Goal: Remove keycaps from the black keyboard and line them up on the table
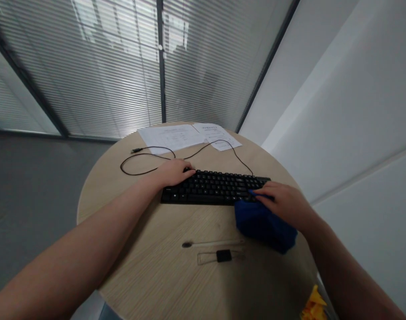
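A black computer keyboard (216, 189) lies across the middle of the round table. My left hand (176, 171) grips its left end, with thumb and fingers over the upper left corner. At the right end of the keys, my right hand (283, 200) pinches a blue cloth (266, 226). A corner of that cloth touches the keys under the fingertips, and the rest hangs down over the keyboard's front edge onto the tabletop. The keyboard's black cable (149, 154) loops behind it and ends in a USB plug at the left.
Printed papers (173, 137) lie at the table's (176, 284) far edge. Nearer me are a thin stick with a dark tip (187, 244) and a black binder clip (224, 255). Something yellow (313, 306) shows at lower right. A white wall (356, 111) stands close on the right, window blinds (123, 80) behind.
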Action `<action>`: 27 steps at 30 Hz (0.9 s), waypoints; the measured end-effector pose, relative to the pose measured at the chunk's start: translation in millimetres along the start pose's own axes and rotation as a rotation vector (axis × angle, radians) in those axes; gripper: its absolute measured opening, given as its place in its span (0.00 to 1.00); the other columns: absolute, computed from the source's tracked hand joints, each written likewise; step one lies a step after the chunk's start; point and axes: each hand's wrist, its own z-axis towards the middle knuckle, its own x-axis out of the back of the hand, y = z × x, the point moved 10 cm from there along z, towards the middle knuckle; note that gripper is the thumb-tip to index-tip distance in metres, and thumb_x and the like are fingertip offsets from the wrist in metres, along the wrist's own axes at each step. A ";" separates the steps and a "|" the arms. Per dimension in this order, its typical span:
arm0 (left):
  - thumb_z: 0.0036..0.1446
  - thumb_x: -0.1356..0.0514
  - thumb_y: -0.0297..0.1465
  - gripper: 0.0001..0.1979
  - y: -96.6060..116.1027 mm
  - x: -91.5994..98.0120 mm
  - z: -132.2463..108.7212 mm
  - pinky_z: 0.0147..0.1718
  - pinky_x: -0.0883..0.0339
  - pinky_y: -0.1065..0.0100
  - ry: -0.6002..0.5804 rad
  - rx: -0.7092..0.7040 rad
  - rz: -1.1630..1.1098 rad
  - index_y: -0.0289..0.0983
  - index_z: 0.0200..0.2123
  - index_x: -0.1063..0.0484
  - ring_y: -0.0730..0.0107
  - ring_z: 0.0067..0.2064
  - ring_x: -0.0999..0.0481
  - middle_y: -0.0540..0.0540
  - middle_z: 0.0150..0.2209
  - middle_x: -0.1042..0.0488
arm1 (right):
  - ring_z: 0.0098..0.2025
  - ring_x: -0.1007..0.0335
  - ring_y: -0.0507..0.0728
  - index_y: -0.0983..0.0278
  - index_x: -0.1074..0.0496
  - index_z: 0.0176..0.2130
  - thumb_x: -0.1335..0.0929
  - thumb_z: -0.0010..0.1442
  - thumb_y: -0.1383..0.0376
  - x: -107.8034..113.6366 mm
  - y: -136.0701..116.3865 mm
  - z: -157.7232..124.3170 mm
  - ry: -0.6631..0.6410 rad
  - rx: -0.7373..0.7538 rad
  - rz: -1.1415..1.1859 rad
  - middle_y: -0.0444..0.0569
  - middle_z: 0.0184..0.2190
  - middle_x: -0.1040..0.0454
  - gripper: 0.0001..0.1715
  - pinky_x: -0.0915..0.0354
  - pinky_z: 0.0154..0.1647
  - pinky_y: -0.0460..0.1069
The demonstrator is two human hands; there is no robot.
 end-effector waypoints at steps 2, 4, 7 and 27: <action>0.63 0.51 0.45 0.22 0.6 1.5 -0.4 0.45 0.36 0.63 0.011 -0.012 0.007 0.39 0.45 0.24 0.58 0.45 0.26 0.42 0.44 0.22 | 0.43 0.28 0.57 0.58 0.22 0.45 0.35 0.65 0.62 -11.0 -27.6 7.4 0.093 0.077 0.099 0.48 0.40 0.23 0.13 0.35 0.45 0.51; 0.63 0.51 0.45 0.22 0.4 2.2 -1.1 0.46 0.36 0.63 0.011 -0.016 0.003 0.38 0.45 0.24 0.59 0.45 0.26 0.42 0.44 0.22 | 0.42 0.30 0.57 0.60 0.21 0.44 0.34 0.65 0.63 -22.5 -47.3 14.4 0.185 0.133 0.172 0.49 0.38 0.23 0.12 0.36 0.45 0.51; 0.63 0.52 0.45 0.23 0.8 3.0 -1.7 0.47 0.35 0.62 0.007 -0.034 -0.006 0.38 0.46 0.24 0.58 0.45 0.25 0.42 0.44 0.22 | 0.39 0.32 0.57 0.62 0.21 0.43 0.34 0.65 0.64 -36.8 -57.6 19.4 0.262 0.166 0.242 0.50 0.36 0.24 0.12 0.37 0.43 0.52; 0.61 0.53 0.48 0.26 -0.7 2.0 2.7 0.48 0.35 0.60 -0.009 -0.044 -0.021 0.38 0.47 0.25 0.56 0.47 0.25 0.42 0.46 0.22 | 0.36 0.41 0.56 0.62 0.21 0.40 0.35 0.65 0.65 -37.5 -55.8 20.5 0.262 0.162 0.281 0.49 0.31 0.30 0.12 0.43 0.40 0.52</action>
